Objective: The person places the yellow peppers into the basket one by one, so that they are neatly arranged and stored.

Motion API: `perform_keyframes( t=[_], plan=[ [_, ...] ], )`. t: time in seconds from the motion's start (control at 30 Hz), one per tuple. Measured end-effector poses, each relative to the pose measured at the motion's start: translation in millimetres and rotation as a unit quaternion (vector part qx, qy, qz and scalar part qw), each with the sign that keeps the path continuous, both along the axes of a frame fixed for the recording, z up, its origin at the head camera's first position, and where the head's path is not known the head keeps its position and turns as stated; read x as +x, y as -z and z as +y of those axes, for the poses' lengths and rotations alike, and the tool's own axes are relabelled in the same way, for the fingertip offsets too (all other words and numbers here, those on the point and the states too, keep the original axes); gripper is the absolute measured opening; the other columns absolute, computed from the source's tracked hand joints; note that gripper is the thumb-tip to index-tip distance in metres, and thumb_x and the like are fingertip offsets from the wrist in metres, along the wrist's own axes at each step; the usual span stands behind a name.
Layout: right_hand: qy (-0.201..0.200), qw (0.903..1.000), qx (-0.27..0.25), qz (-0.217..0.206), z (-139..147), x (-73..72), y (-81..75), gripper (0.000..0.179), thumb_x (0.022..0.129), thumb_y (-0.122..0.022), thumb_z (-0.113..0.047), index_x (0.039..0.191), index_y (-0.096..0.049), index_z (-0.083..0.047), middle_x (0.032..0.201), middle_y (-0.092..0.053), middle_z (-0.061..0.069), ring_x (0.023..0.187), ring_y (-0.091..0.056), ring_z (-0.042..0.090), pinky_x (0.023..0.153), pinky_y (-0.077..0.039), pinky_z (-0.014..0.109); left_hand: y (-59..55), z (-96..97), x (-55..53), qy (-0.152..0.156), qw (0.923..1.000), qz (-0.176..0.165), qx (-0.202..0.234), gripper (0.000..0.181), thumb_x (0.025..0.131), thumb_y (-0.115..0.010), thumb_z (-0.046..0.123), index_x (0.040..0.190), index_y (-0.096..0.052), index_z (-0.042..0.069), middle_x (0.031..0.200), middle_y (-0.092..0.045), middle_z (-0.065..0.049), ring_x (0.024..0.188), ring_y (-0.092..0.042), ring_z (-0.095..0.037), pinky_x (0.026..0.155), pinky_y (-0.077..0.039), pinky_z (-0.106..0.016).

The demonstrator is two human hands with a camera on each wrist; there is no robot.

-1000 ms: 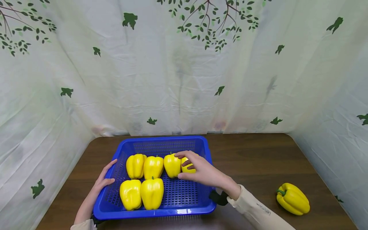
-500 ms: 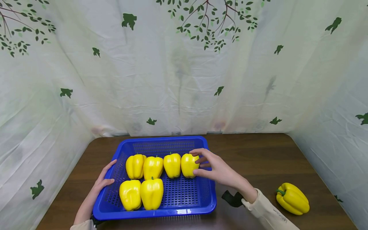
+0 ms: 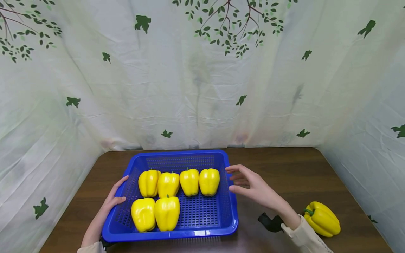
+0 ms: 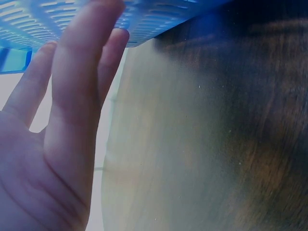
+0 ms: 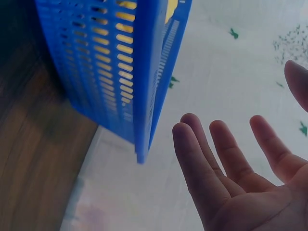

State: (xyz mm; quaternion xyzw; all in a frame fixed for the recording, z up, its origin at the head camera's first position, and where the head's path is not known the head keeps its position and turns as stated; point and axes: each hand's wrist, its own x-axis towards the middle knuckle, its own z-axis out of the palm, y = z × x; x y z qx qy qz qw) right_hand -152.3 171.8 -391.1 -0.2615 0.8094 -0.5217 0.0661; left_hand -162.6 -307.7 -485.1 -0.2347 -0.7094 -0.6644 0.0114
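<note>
A blue perforated plastic basket (image 3: 202,230) stands on the table, seen in all three views. Inside, several yellow bell peppers (image 3: 190,182) line the back row, and two more (image 3: 167,213) sit front left. My left hand (image 3: 110,200) rests against the basket's left side, thumb and a fingertip at the rim. In the left wrist view, its fingers (image 4: 72,82) look nearly straight against the slotted wall. Just right of the basket, my right hand (image 3: 250,182) is raised with nothing in it. In the right wrist view, its fingers (image 5: 231,149) are spread and apart from the rim.
One yellow bell pepper (image 3: 322,218) lies on its side at the right of the brown wooden table (image 3: 284,168), partly behind the right sleeve. A pale curtain (image 3: 202,88) with leaf prints hangs behind and on both sides.
My right hand has moved right, from above the rightmost back-row pepper to outside the basket's right rim, uncovering that pepper. My left hand, the basket and the peppers look unmoved.
</note>
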Motion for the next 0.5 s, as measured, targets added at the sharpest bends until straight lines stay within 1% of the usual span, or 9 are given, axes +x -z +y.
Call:
perform_keyframes(
  t=[0.07,0.13,0.23,0.33,0.5],
  plan=[
    [0.001,1.0000,-0.008,0.002,4.8,0.8,1.6,0.047,0.092,-0.064,-0.013,0.135,-0.046,-0.007,0.133,-0.050,0.016,0.114,-0.054,0.033,0.094,-0.044,0.043,-0.2,-0.4,0.1,0.007,1.0000,-0.003,0.002,0.066,0.091,-0.030,-0.006,0.149,-0.033,0.026,0.133,-0.040,0.017,0.110,-0.050,-0.002,0.084,-0.044,-0.019],
    [0.004,0.9999,-0.012,0.005,9.9,1.9,2.5,0.047,0.092,-0.063,-0.011,0.135,-0.046,-0.006,0.132,-0.051,0.015,0.114,-0.054,0.033,0.094,-0.045,0.043,0.2,-0.5,-0.6,0.011,0.9999,0.003,0.005,0.066,0.091,-0.030,-0.007,0.149,-0.033,0.025,0.134,-0.041,0.017,0.110,-0.050,-0.002,0.084,-0.044,-0.018],
    [0.015,0.9998,-0.010,0.010,18.2,3.5,3.1,0.045,0.092,-0.064,-0.014,0.134,-0.047,-0.010,0.131,-0.052,0.012,0.113,-0.055,0.030,0.093,-0.045,0.042,1.0,-0.5,-2.1,0.017,0.9997,0.011,0.012,0.067,0.090,-0.029,-0.008,0.149,-0.033,0.024,0.134,-0.041,0.016,0.110,-0.050,-0.002,0.084,-0.044,-0.018],
    [0.027,0.9995,-0.005,0.017,27.0,5.4,3.5,0.045,0.092,-0.064,-0.017,0.134,-0.048,-0.013,0.131,-0.053,0.008,0.112,-0.056,0.026,0.092,-0.046,0.041,1.9,-0.7,-3.2,0.016,0.9996,0.020,0.012,0.068,0.089,-0.029,-0.009,0.149,-0.034,0.023,0.134,-0.041,0.016,0.111,-0.050,-0.002,0.085,-0.043,-0.017],
    [0.040,0.9989,0.001,0.024,40.7,9.0,4.0,0.044,0.092,-0.064,-0.017,0.134,-0.048,-0.013,0.131,-0.053,0.007,0.111,-0.057,0.024,0.090,-0.047,0.035,1.8,-1.0,-2.7,0.016,0.9997,0.015,0.007,0.068,0.090,-0.029,-0.008,0.149,-0.033,0.025,0.134,-0.041,0.017,0.111,-0.050,-0.001,0.085,-0.043,-0.017]
  ],
)
